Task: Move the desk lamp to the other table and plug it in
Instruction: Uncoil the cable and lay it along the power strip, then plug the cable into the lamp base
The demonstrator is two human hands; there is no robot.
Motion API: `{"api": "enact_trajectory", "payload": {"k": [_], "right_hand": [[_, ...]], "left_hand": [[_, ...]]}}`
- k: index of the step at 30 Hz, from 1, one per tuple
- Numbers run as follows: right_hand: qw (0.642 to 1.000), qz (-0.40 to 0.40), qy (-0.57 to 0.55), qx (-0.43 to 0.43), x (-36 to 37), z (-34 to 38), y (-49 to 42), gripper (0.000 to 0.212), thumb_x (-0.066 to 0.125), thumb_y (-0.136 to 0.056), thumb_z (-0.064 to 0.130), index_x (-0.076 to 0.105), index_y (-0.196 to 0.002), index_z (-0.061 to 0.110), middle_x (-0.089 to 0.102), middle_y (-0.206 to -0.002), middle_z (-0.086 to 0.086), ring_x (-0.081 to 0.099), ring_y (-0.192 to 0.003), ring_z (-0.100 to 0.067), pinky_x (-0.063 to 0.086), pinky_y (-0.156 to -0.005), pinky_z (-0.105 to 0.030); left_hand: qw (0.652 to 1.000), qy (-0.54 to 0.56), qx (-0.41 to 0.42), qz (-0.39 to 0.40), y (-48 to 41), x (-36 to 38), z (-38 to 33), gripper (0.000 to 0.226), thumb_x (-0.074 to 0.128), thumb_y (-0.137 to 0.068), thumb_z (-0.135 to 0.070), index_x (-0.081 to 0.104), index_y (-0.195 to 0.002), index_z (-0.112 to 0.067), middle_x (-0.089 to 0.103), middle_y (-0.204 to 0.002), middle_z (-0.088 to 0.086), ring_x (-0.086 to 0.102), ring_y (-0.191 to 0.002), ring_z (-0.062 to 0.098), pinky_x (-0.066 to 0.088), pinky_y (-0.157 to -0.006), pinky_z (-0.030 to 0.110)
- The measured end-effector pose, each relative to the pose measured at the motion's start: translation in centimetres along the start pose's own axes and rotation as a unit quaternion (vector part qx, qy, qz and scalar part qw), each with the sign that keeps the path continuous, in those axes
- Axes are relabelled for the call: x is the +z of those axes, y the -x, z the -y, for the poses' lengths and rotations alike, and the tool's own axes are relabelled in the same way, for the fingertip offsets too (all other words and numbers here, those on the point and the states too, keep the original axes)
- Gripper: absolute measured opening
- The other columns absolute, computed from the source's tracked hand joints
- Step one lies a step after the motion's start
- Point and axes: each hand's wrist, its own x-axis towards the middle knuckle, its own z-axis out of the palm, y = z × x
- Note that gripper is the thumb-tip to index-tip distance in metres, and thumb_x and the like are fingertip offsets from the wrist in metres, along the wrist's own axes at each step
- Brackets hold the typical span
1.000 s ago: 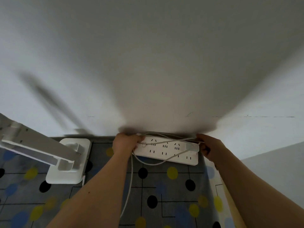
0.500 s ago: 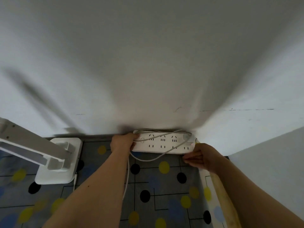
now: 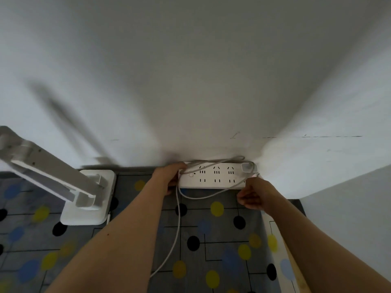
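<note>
A white power strip point(image 3: 215, 176) lies against the wall at the back of the table. My left hand point(image 3: 169, 176) grips its left end. A white plug point(image 3: 247, 167) sits in the strip's right end, and its white cord point(image 3: 177, 229) loops over the strip and runs down toward me. My right hand point(image 3: 251, 196) hovers just in front of the strip's right end, fingers curled, holding nothing that I can see. The white desk lamp point(image 3: 84, 197) stands at the left, its arm leaning out of view.
The table wears a grey cloth point(image 3: 211, 246) with black, yellow and blue dots. A white wall point(image 3: 190, 81) rises right behind the strip. The table's right edge point(image 3: 285, 250) runs along another wall.
The strip has been pushed back against the wall. My right hand has left the plug end and drawn back toward me. My left hand stays on the strip's left end.
</note>
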Motion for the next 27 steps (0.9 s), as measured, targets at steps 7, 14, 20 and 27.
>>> {"api": "enact_trajectory", "payload": {"k": [7, 14, 20, 27], "right_hand": [[0.983, -0.029, 0.181, -0.026, 3.4, -1.4, 2.8, 0.045, 0.043, -0.088, 0.013, 0.051, -0.045, 0.008, 0.057, -0.047, -0.008, 0.045, -0.045, -0.02, 0.037, -0.053, -0.028], [0.968, 0.025, 0.173, -0.18, 10.5, -0.3, 6.2, 0.04, 0.05, -0.081, 0.019, 0.064, -0.045, 0.011, 0.055, -0.037, 0.0, 0.045, -0.03, -0.008, 0.037, -0.045, -0.022], [0.931, 0.103, 0.248, -0.25, 17.1, -2.0, 8.9, 0.022, 0.063, -0.08, 0.016, 0.068, -0.059, 0.012, 0.062, -0.05, -0.003, 0.051, -0.042, -0.01, 0.04, -0.043, -0.019], [0.891, 0.129, 0.314, -0.302, 24.5, -4.7, 10.4, 0.014, 0.063, -0.08, 0.013, 0.072, -0.076, 0.004, 0.067, -0.059, -0.003, 0.063, -0.055, -0.012, 0.058, -0.055, -0.026]], "left_hand": [[0.997, -0.013, 0.073, -0.006, 2.7, -3.4, 0.9, 0.02, 0.07, -0.078, -0.027, 0.06, -0.078, -0.01, 0.058, -0.075, 0.007, 0.052, -0.066, 0.019, 0.041, -0.064, 0.026], [0.985, -0.041, 0.167, -0.002, 6.1, -7.6, 2.7, 0.023, 0.06, -0.087, -0.012, 0.049, -0.066, -0.013, 0.046, -0.046, 0.001, 0.037, -0.031, 0.008, 0.026, -0.041, 0.016], [0.986, -0.048, 0.155, -0.034, 7.8, -12.8, 5.7, 0.009, 0.06, -0.087, -0.01, 0.054, -0.08, -0.01, 0.051, -0.065, 0.008, 0.044, -0.043, 0.01, 0.031, -0.044, 0.021], [0.986, 0.034, 0.129, -0.101, 7.8, -18.8, 10.0, 0.006, 0.057, -0.089, -0.013, 0.056, -0.083, -0.012, 0.061, -0.079, 0.004, 0.055, -0.062, 0.014, 0.04, -0.055, 0.024]]}}
